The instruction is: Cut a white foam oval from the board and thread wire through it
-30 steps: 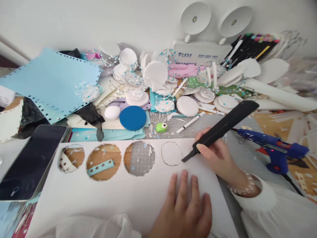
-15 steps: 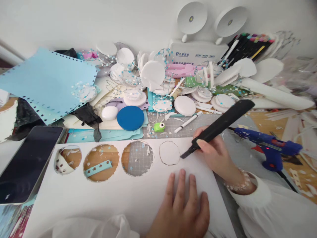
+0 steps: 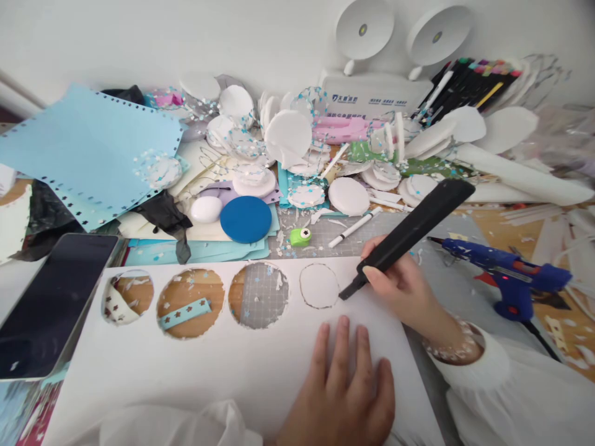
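A white foam board [image 3: 186, 378] lies in front of me with three round holes cut through it. To the right of those holes, a fourth circle [image 3: 320, 286] is marked by a thin dark, rough line, its disc still in place. My right hand [image 3: 400, 288] is wrapped round a thick black cutter [image 3: 413, 226], held slantwise. Its narrow tip touches or nearly touches the board at the circle's right edge. My left hand [image 3: 344, 384] lies flat on the board below the circle, fingers spread, holding nothing.
A blue glue gun [image 3: 506, 266] lies at the right, a phone [image 3: 53, 303] at the left. Behind the board are a blue disc [image 3: 246, 219], a green punch [image 3: 300, 236], a white pen [image 3: 354, 227], white foam discs [image 3: 348, 196] and light blue paper [image 3: 97, 148].
The cutter's tip stays by the circle's right edge, perhaps a touch lower. My left hand rests in the same place. The view has shifted slightly.
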Demonstrator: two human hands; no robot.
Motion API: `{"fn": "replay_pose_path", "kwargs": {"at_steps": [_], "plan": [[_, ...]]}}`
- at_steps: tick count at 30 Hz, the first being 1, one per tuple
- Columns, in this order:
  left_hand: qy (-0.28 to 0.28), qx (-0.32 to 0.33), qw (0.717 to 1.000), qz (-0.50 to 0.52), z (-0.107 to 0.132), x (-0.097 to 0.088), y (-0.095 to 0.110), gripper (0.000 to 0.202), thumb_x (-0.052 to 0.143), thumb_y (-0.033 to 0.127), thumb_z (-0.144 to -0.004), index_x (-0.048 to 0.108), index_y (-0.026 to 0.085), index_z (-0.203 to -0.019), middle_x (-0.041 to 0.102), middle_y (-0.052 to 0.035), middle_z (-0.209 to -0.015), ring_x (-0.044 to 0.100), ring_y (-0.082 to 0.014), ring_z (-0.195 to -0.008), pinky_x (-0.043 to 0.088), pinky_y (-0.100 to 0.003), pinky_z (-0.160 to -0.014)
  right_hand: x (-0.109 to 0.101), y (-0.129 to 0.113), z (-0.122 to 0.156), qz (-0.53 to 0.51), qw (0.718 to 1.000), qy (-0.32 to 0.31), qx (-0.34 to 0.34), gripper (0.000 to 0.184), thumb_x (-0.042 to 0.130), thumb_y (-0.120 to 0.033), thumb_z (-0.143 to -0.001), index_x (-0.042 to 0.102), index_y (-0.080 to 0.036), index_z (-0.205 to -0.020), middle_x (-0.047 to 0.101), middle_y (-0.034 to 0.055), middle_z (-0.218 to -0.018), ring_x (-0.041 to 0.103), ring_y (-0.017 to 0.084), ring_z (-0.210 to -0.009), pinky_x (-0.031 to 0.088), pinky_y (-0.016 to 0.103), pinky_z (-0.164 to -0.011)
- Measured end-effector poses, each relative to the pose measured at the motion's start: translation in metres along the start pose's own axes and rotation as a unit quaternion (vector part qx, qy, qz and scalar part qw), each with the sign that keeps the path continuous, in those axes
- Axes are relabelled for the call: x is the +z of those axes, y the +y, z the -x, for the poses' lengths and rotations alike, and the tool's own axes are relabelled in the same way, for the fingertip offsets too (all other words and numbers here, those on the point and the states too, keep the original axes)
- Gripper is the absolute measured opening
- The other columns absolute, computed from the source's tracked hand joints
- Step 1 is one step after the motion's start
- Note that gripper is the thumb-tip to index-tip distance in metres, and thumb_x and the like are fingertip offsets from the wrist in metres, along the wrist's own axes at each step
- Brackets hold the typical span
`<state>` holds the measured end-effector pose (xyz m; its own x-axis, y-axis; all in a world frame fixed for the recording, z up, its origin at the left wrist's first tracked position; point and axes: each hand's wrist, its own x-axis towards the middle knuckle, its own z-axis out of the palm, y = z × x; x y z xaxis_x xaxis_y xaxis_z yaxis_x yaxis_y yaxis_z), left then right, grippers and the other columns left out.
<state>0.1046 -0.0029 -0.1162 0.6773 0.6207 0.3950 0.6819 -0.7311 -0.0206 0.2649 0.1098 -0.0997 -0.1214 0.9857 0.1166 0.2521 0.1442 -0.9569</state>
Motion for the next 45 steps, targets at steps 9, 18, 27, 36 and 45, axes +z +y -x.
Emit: {"fn": "replay_pose_path", "kwargs": {"at_steps": [9,18,27,36,45], "plan": [[0.004,-0.001,1.0,0.002,-0.002,-0.002,-0.002,0.029,0.052,0.032,-0.091,0.058,0.019,-0.117,0.066,-0.0117,-0.122,0.06,-0.0369,-0.114,0.027,-0.059,-0.105,-0.002,0.005,-0.003,-0.06,0.996,0.033,0.055,0.011,0.062,-0.026,-0.08,0.054,-0.025,-0.087,0.049,-0.0013,-0.079,0.047,0.014,-0.065,0.041,0.026,-0.054],[0.014,-0.001,1.0,-0.001,0.0,0.001,0.0,0.03,0.052,0.032,-0.091,0.057,0.019,-0.117,0.066,-0.0119,-0.122,0.06,-0.0369,-0.113,0.03,-0.059,-0.104,-0.005,0.011,-0.003,-0.061,0.996,0.018,0.063,0.008,0.059,-0.026,-0.081,0.053,-0.027,-0.087,0.048,-0.0016,-0.08,0.048,0.015,-0.064,0.039,0.027,-0.052],[0.015,0.002,1.0,-0.002,0.0,0.002,-0.001,0.031,0.051,0.033,-0.091,0.057,0.018,-0.118,0.064,-0.0139,-0.123,0.06,-0.038,-0.113,0.024,-0.061,-0.107,-0.004,0.001,-0.003,-0.017,0.999,-0.02,0.026,0.013,0.064,-0.018,-0.075,0.058,-0.025,-0.085,0.048,-0.0016,-0.075,0.046,0.015,-0.064,0.04,0.026,-0.054],[-0.031,0.03,0.999,0.004,0.002,-0.003,-0.005,0.048,0.041,0.048,-0.092,0.052,0.017,-0.126,0.058,-0.0167,-0.13,0.052,-0.0413,-0.121,0.029,-0.06,-0.101,-0.006,-0.025,-0.03,-0.154,0.984,-0.007,0.092,0.029,0.05,-0.038,-0.085,0.052,-0.02,-0.062,0.047,0.0002,-0.066,0.047,0.015,-0.062,0.042,0.029,-0.059],[-0.1,-0.039,0.99,0.087,-0.01,-0.021,-0.02,0.065,0.046,0.05,-0.087,0.044,0.006,-0.134,0.047,-0.0239,-0.14,0.044,-0.0395,-0.131,0.025,-0.049,-0.108,0.021,-0.06,-0.051,-0.286,0.956,0.011,0.061,0.009,0.061,-0.028,-0.08,0.054,-0.024,-0.083,0.044,-0.0056,-0.062,0.043,0.01,-0.053,0.042,0.024,-0.052]]}}
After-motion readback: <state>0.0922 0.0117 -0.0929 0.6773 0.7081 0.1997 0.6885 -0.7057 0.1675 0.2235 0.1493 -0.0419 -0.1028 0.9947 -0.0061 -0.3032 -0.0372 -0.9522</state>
